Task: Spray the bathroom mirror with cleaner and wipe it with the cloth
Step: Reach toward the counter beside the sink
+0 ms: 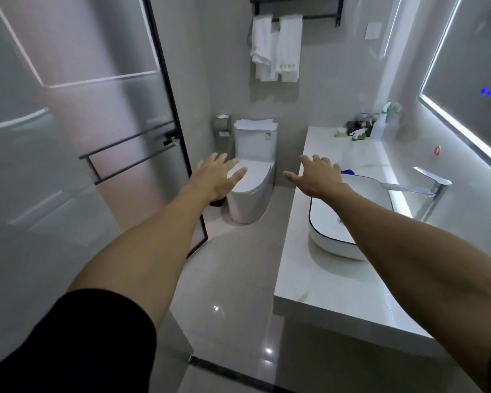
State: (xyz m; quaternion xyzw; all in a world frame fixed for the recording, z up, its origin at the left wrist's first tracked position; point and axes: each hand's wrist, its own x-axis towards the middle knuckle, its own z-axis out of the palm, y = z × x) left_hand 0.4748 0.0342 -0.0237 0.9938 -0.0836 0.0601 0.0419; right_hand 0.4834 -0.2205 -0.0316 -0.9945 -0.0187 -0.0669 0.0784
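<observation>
The lit-edged mirror [471, 89] hangs on the right wall above the white counter [321, 279]. A clear spray bottle with a green-white nozzle [380, 124] stands at the counter's far end, and a second one [355, 150] stands nearer. A bit of blue cloth [347, 172] shows just behind my right hand [316, 177], which is stretched out with spread fingers above the counter's left edge and holds nothing. My left hand [216, 175] is also spread and empty, out over the floor in front of the toilet.
A white basin [332, 239] with a chrome tap [425, 188] sits on the counter. A toilet [251, 177] stands ahead, with white towels [278, 46] on a rack above. A frosted glass door [68, 137] with a black frame is on the left. Small toiletries [362, 124] crowd the counter's far end.
</observation>
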